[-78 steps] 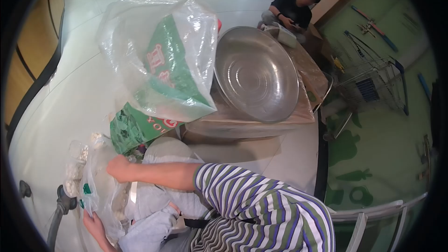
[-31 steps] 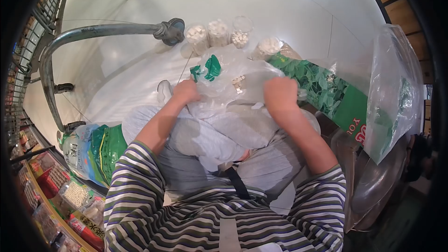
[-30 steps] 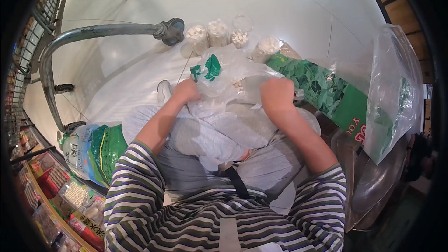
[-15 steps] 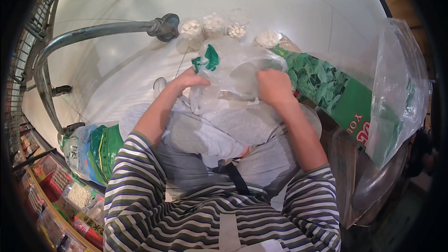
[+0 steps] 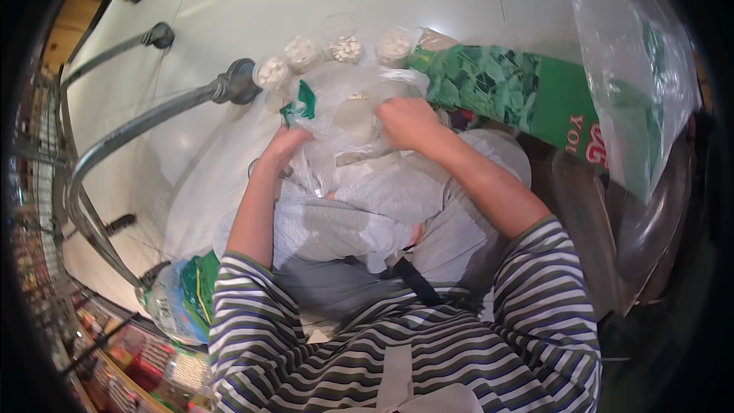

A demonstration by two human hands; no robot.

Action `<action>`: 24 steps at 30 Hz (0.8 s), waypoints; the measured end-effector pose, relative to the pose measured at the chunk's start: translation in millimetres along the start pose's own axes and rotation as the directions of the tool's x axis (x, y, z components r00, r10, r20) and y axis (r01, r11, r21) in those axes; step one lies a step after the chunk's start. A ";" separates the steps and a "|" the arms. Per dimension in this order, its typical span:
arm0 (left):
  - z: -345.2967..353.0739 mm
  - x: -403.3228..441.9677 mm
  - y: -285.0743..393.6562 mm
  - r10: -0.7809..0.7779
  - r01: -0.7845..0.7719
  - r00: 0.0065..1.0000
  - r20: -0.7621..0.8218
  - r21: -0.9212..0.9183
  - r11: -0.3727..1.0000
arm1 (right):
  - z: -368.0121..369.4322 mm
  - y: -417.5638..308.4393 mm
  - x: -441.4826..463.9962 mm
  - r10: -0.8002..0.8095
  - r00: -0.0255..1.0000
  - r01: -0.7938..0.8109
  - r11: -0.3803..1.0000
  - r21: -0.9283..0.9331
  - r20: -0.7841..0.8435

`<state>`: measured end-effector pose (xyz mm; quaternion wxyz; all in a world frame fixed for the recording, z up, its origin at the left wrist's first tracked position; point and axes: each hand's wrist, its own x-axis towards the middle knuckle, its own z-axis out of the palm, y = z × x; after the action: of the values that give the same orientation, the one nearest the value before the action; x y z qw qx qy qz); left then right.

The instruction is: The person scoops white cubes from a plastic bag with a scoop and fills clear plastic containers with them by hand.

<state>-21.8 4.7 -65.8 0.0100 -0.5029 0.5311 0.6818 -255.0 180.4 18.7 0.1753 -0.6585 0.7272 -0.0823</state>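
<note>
two hands (image 5: 405,121) grip one bag (image 5: 336,86) near four tubs (image 5: 302,52)

fingertips of the right hand (image 5: 407,124) hidden against the plastic bag (image 5: 354,116), lower-left shelf goods (image 5: 145,356) blurred

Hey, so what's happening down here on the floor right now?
Someone in a striped shirt sits on the floor, both hands on a clear plastic bag in front of their lap. The left hand is at one side and the right hand at the other, near a green patch. Just beyond stand four clear tubs with whitish pieces in them. A large green printed bag lies to the person's left.
</note>
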 end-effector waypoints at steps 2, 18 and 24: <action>1.2 -6.2 7.3 0.040 -0.038 0.996 -0.086 0.029 0.999 | -0.3 -0.5 0.7 0.040 0.999 -0.040 0.999 0.037 -0.006; -23.4 -56.1 45.2 0.200 -0.185 0.939 -0.279 0.081 0.979 | -9.7 -3.8 10.1 0.080 0.974 -0.115 0.980 0.160 0.211; -26.7 -86.0 71.6 0.255 -0.215 0.903 -0.346 0.150 0.965 | -25.9 -10.3 -0.1 0.195 0.931 -0.263 0.945 0.196 0.310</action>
<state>-0.6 -1.4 47.1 -0.1431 -0.5511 0.6167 0.5436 -254.8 176.4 46.2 0.3635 -0.5482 0.7516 -0.0500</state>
